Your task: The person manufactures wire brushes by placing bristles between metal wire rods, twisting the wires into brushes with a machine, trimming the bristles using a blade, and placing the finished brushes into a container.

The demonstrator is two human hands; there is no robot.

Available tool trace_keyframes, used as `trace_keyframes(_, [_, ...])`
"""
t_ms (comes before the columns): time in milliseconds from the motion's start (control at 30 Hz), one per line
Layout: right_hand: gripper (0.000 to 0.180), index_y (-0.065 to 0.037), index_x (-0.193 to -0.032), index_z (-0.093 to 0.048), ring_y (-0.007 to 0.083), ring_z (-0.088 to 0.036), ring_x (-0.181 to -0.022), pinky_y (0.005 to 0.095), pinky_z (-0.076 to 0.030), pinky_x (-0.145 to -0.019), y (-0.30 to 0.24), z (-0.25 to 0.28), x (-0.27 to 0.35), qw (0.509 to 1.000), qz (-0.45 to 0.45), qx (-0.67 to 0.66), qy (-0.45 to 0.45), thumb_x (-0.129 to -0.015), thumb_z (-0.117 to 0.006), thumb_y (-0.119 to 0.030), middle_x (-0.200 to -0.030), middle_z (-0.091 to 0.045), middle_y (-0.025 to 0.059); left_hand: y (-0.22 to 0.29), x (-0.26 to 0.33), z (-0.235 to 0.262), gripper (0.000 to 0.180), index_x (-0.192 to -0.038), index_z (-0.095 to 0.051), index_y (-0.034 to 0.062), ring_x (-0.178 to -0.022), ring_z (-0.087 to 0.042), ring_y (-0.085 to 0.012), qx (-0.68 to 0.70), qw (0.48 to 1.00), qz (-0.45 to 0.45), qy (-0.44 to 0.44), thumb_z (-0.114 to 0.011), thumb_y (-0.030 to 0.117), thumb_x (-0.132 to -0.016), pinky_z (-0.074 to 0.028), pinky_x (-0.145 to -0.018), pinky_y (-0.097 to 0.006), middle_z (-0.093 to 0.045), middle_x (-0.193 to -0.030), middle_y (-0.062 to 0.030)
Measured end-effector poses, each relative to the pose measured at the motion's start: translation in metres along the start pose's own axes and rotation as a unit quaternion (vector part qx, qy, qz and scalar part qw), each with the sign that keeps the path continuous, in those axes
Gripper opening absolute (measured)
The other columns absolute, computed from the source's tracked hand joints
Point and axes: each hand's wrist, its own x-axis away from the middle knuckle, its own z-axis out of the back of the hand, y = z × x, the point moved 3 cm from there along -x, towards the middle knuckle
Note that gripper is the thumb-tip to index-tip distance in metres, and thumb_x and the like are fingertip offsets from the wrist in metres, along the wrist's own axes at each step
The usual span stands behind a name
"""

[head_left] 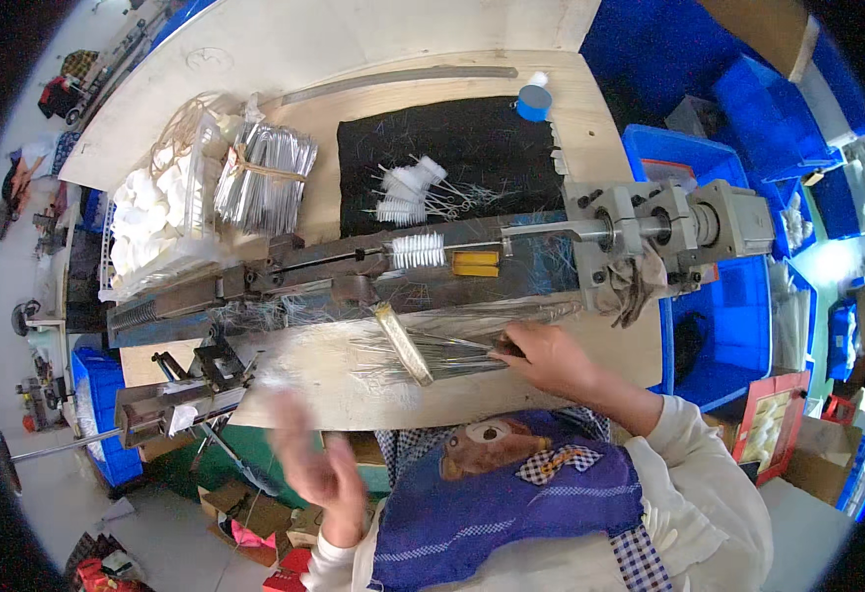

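My right hand rests on the wooden bench, fingers closed on the end of a bundle of thin metal wires lying flat in front of the machine. A yellowish flat strip lies across that bundle. My left hand is blurred, raised off the bench near my chest, fingers apart and holding nothing. Beyond the wires runs a long metal machine with a white bristle brush mounted on its shaft. Several finished white brushes lie on a black cloth.
A bundle of wires and a bag of white fluffy pieces sit at the far left. The grey motor block stands at right. Blue crates line the right side. A blue cup stands at the back.
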Motion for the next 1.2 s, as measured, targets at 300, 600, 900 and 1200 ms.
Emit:
trace_keyframes(300, [0.021, -0.001, -0.086, -0.055, 0.0377, -0.058, -0.066, 0.0423, -0.047, -0.059, -0.011, 0.04, 0.008, 0.995, -0.016, -0.065, 0.069, -0.085, -0.064, -0.02, -0.072, -0.058, 0.0191, -0.18, 0.085, 0.194, 0.073, -0.145, -0.028, 0.0092, -0.115, -0.054, -0.0357, -0.372, 0.821, 0.405, 0.154, -0.064, 0.016, -0.083, -0.044, -0.093, -0.042, -0.05, -0.131, -0.0247])
trace_keyframes(600, [0.025, -0.003, -0.084, -0.056, 0.0251, -0.061, -0.06, 0.0326, -0.047, -0.056, -0.04, 0.082, 0.018, 0.976, -0.039, -0.068, 0.201, -0.08, -0.074, -0.02, -0.07, -0.06, 0.0156, -0.013, -0.008, 0.024, 0.061, -0.135, -0.041, -0.003, -0.126, -0.045, -0.0346, -0.105, 0.982, 0.023, 0.153, -0.065, 0.009, -0.08, -0.028, -0.107, -0.051, -0.051, -0.129, -0.0236])
trace_keyframes(900, [0.014, 0.0, -0.085, -0.063, 0.0188, -0.062, -0.058, 0.0288, -0.046, -0.051, -0.144, 0.172, -0.014, 0.955, 0.275, -0.052, 0.103, -0.073, -0.07, -0.004, -0.077, -0.066, 0.0101, 0.113, -0.08, -0.082, 0.038, -0.124, -0.047, -0.0025, -0.088, -0.062, -0.0344, 0.31, 0.872, -0.007, -0.378, -0.055, 0.015, -0.092, -0.047, -0.08, -0.04, -0.061, -0.099, -0.021])
trace_keyframes(1200, [0.024, -0.004, -0.098, -0.061, 0.0254, -0.059, -0.085, 0.0349, -0.052, -0.064, -0.1, 0.144, -0.072, 0.94, 0.243, 0.214, 0.111, -0.074, -0.06, -0.006, -0.083, -0.056, 0.006, 0.006, -0.025, -0.073, 0.021, -0.102, -0.05, 0.0013, -0.074, -0.054, -0.0138, 0.35, 0.859, 0.237, -0.289, -0.04, 0.02, -0.101, -0.05, -0.066, -0.027, -0.047, -0.099, -0.0072])
